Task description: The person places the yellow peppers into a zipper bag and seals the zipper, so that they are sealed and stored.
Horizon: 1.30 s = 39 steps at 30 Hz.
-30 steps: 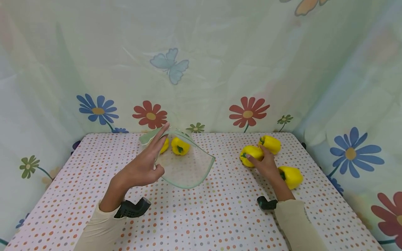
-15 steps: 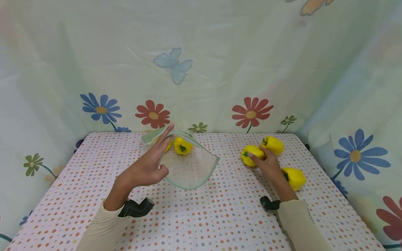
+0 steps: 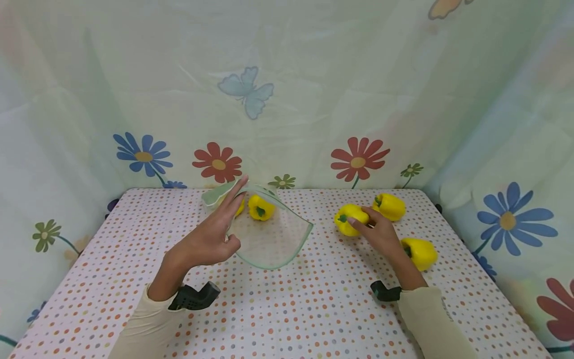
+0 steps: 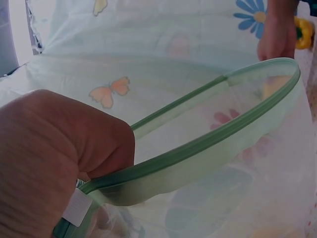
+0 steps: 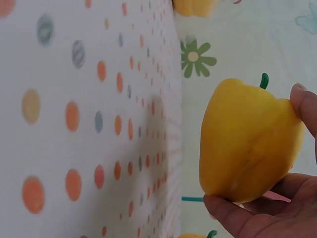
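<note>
The right hand (image 3: pixel 381 234) held a yellow pepper (image 3: pixel 349 220), its grip pinching the pepper between thumb and fingers, the green stem (image 5: pixel 264 81) near the thumb; the right wrist view showed this pepper raised above the dotted table (image 3: pixel 291 314). A second pepper (image 3: pixel 390 207) lay just beyond the right hand, and a third pepper (image 3: pixel 420 254) lay beside the right wrist. On the other side, the left hand (image 3: pixel 202 239) held a see-through bag (image 4: pixel 213 193), its grip pinching the green rim (image 4: pixel 198 148) so that the mouth gaped. A fourth pepper (image 3: pixel 261 208) and a fifth pepper (image 3: pixel 240 208), the latter partly covered by the left hand, showed at the bag; whether they lay inside or behind it could not be told. A flowered curtain (image 3: pixel 287 124) stood behind the table, and both arms wore beige sleeves (image 3: pixel 148 324).
</note>
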Motion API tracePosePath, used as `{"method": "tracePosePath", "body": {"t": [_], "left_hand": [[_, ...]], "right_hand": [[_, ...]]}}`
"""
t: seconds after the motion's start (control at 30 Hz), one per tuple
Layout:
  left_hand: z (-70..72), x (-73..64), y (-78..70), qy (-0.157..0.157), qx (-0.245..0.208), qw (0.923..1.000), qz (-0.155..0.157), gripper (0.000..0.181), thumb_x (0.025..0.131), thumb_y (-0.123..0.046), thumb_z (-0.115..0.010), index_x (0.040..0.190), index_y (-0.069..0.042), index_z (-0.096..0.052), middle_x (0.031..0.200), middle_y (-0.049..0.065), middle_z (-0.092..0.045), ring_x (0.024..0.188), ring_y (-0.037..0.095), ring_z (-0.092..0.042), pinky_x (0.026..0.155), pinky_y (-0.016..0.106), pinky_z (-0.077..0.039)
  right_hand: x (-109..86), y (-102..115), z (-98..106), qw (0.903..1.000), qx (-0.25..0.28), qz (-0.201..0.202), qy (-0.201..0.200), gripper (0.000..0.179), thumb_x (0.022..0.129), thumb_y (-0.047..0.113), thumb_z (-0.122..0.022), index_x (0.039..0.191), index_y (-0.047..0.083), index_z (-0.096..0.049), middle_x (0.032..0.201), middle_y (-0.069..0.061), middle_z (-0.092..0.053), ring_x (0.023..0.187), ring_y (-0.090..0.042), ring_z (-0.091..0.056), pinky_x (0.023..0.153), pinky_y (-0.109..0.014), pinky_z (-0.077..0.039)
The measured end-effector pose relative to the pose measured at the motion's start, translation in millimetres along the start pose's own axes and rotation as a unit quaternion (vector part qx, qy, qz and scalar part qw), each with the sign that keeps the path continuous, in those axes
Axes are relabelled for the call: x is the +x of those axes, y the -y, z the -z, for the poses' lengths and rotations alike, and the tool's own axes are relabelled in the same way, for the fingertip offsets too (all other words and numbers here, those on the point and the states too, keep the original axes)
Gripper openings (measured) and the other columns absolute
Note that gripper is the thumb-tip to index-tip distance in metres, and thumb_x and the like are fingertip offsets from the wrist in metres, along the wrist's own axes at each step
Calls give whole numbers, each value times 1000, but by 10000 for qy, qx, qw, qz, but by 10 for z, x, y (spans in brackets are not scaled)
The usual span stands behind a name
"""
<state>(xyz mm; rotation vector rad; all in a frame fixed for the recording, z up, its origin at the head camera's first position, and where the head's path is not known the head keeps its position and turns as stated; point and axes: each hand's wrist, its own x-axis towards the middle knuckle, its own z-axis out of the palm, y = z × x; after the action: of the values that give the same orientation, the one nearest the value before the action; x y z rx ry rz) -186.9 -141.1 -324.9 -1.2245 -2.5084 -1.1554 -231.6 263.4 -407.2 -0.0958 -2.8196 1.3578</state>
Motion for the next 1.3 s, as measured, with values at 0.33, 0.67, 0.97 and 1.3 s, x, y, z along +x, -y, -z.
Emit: {"method": "tracePosePath", "body": {"t": [0.33,0.67,0.97,1.3], "left_hand": [[-1,-1,-3,-68,158,9998,45,90,77,6,-49,156,-3,-7,162,-3,10,147,21,-6,71,34,-45],[-67,20,5,3,99,10000,9,88,75,8,-48,155,-3,-13,162,-6,9,147,18,-7,66,31,-44],[-41,16,-3,-62,252,9997,-18,87,74,7,-47,154,-1,-14,162,-4,9,146,19,-9,62,31,-42],[-50,8,-11,-61,241,9997,-28,87,75,6,-48,155,-2,-14,162,-4,9,146,21,-11,55,29,-38]], "right_hand": [[-72,101,-21,9980,-37,587,-220,86,90,60,-54,152,6,-31,145,-20,-41,128,-39,-45,92,-54,-46],[-272,379,66,9960,157,877,-87,80,93,50,-57,152,4,-29,148,-23,-37,128,-43,-44,94,-49,-45],[-503,689,76,9902,349,1346,-119,71,95,40,-59,151,4,-33,148,-20,-38,125,-41,-49,92,-44,-47],[-739,936,79,9659,995,2388,105,58,95,13,-61,148,6,-40,148,-14,-39,123,-35,-51,90,-18,-44]]}}
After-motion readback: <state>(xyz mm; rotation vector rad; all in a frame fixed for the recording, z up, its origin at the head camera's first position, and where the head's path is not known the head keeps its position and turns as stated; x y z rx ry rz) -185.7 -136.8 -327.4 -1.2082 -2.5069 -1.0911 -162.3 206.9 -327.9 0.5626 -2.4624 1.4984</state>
